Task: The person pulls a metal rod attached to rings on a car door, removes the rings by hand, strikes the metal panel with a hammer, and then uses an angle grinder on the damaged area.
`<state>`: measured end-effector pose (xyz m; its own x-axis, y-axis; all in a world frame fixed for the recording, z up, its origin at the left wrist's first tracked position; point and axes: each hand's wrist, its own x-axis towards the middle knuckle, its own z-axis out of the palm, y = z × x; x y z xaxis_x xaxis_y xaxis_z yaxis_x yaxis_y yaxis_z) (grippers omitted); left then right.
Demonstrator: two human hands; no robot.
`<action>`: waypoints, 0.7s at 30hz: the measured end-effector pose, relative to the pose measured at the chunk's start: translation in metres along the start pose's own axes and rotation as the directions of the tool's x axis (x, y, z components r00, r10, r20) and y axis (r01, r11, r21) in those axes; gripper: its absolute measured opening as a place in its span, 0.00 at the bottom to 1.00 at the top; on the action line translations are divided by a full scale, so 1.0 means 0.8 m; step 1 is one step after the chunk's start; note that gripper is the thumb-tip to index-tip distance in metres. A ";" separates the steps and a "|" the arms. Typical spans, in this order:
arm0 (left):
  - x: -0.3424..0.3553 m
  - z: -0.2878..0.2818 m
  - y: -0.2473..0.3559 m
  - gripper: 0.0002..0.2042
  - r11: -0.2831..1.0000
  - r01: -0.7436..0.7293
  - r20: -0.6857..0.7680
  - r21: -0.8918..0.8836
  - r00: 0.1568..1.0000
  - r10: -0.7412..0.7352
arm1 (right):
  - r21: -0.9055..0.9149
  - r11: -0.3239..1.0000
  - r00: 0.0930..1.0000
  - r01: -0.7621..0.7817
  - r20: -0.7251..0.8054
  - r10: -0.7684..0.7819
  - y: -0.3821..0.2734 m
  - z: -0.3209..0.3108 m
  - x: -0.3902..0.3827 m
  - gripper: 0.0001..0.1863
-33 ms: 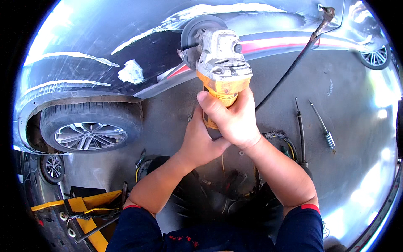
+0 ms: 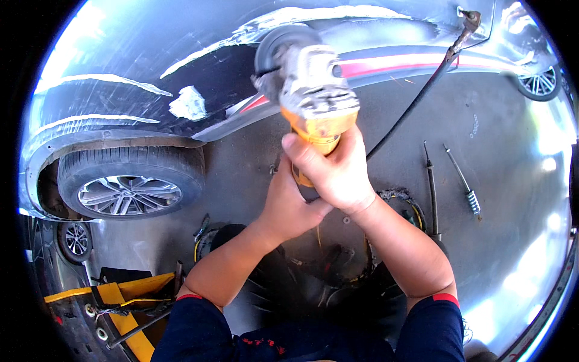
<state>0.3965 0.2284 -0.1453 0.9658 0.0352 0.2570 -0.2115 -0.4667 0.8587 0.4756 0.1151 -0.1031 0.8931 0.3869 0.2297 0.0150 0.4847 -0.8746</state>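
Note:
A yellow and grey angle grinder [image 2: 319,90] is in both my hands, its head blurred against the grey car's side panel [image 2: 223,96]. My left hand [image 2: 286,202] is wrapped round the grinder's body from the left. From the right, my right hand [image 2: 335,172] grips it just below the yellow housing, thumb across the top. The round disc [image 2: 283,48] lies at the bodywork, beside a long streak of white filler [image 2: 241,39]. I cannot tell whether the disc touches the panel. A few thin orange streaks show to the right, under the car's lower edge.
A car wheel [image 2: 129,187] stands at the left. A black cable [image 2: 416,105] runs to a rusty metal fitting clamped at the car. On the floor right lie a rod with a hook [image 2: 429,181] and a spring-ended rod [image 2: 467,190]. Yellow-and-black equipment [image 2: 129,308] sits lower left.
The grinder's head has shifted slightly left and become blurred. Faint orange streaks now show right of it. My hands keep their grip.

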 end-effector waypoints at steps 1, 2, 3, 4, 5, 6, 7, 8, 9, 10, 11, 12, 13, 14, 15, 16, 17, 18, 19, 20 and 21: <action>0.000 0.002 0.001 0.37 1.000 -0.015 -0.028 -0.009 1.000 0.014 | 0.000 1.000 1.000 0.002 0.004 -0.002 0.001 -0.003 0.000 0.30; 0.001 0.006 0.004 0.32 0.999 -0.031 -0.057 -0.019 0.998 0.029 | -0.089 0.996 0.999 0.029 0.047 -0.025 0.002 -0.005 0.000 0.29; 0.002 0.009 0.007 0.28 0.999 -0.045 -0.082 -0.029 0.996 0.043 | -0.173 0.983 0.995 0.058 0.087 -0.043 0.001 -0.004 0.000 0.29; 0.004 0.003 0.001 0.34 0.999 -0.043 -0.048 -0.003 0.998 0.043 | -0.108 0.993 0.996 0.046 0.075 -0.038 -0.003 -0.002 0.000 0.29; 0.005 0.002 0.000 0.38 0.999 -0.042 -0.032 0.012 0.999 0.043 | -0.104 0.994 0.996 0.046 0.075 -0.038 -0.004 -0.001 0.000 0.29; 0.006 0.001 -0.001 0.42 0.999 -0.042 -0.018 0.023 0.999 0.043 | -0.065 0.997 0.998 0.044 0.037 -0.041 -0.005 -0.002 0.002 0.29; 0.006 0.003 0.001 0.42 0.999 -0.036 -0.010 -0.017 0.999 0.035 | -0.026 0.999 0.999 0.043 -0.001 -0.043 -0.007 -0.002 0.003 0.29; 0.006 0.005 0.003 0.41 0.998 -0.028 -0.002 -0.057 1.000 0.028 | 0.020 1.000 0.999 0.017 0.033 -0.018 -0.009 -0.001 0.001 0.29; 0.006 0.007 0.004 0.41 0.998 -0.033 -0.005 -0.057 0.999 0.033 | 0.018 1.000 0.999 0.021 0.037 -0.021 -0.010 -0.003 0.001 0.29; 0.005 0.011 0.007 0.41 0.997 -0.049 -0.007 -0.053 0.999 0.049 | -0.139 0.988 0.996 0.059 0.070 -0.050 -0.010 -0.007 0.002 0.29; 0.006 0.014 0.010 0.34 0.997 -0.071 -0.052 -0.040 0.996 0.069 | -0.292 0.951 0.992 0.101 0.107 -0.073 -0.009 -0.010 0.003 0.29; 0.005 0.015 0.013 0.28 0.996 -0.089 -0.097 -0.024 0.992 0.086 | -0.159 0.984 0.995 0.080 0.067 -0.070 -0.004 -0.006 0.002 0.30; 0.006 0.011 0.014 0.28 0.996 -0.084 -0.101 -0.023 0.992 0.081 | -0.008 0.996 0.995 0.088 0.053 -0.087 -0.003 -0.002 -0.001 0.25; 0.008 0.006 0.013 0.33 0.998 0.003 -0.039 -0.059 0.999 -0.005 | -0.008 0.998 0.998 0.055 0.031 -0.055 -0.004 0.000 -0.001 0.25; 0.008 0.008 0.008 0.37 0.997 0.040 -0.015 -0.068 0.999 -0.041 | -0.008 1.000 0.999 0.027 0.026 -0.027 -0.008 -0.001 0.002 0.25; 0.006 0.011 0.002 0.41 0.994 0.083 0.013 -0.077 0.997 -0.082 | -0.016 1.000 0.998 0.025 0.054 -0.024 -0.005 -0.003 0.001 0.26; 0.001 0.021 -0.002 0.41 0.994 0.083 -0.010 -0.075 0.996 -0.084 | -0.015 1.000 0.997 0.023 0.077 -0.022 -0.004 -0.006 0.000 0.26; -0.002 0.029 -0.002 0.41 0.995 0.017 -0.064 -0.102 0.998 -0.024 | -0.147 0.987 0.994 0.057 0.105 -0.042 -0.004 -0.009 0.002 0.26; -0.003 0.028 -0.005 0.41 0.994 -0.012 -0.073 -0.104 0.997 0.004 | -0.275 0.957 0.989 0.096 0.136 -0.060 -0.003 -0.008 0.003 0.26; -0.003 0.025 -0.008 0.41 0.994 -0.043 -0.086 -0.099 0.996 0.035 | -0.161 0.985 0.994 0.064 0.099 -0.049 -0.001 -0.001 0.001 0.26; -0.002 0.019 -0.007 0.41 0.994 -0.043 -0.107 -0.104 0.994 0.032 | -0.119 0.993 0.996 0.011 0.095 0.000 -0.004 0.000 0.001 0.27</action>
<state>0.3981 0.2172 -0.1573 0.9371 0.1143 0.3299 -0.2673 -0.3731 0.8885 0.4761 0.1137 -0.1003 0.8465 0.4595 0.2690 0.0785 0.3921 -0.9166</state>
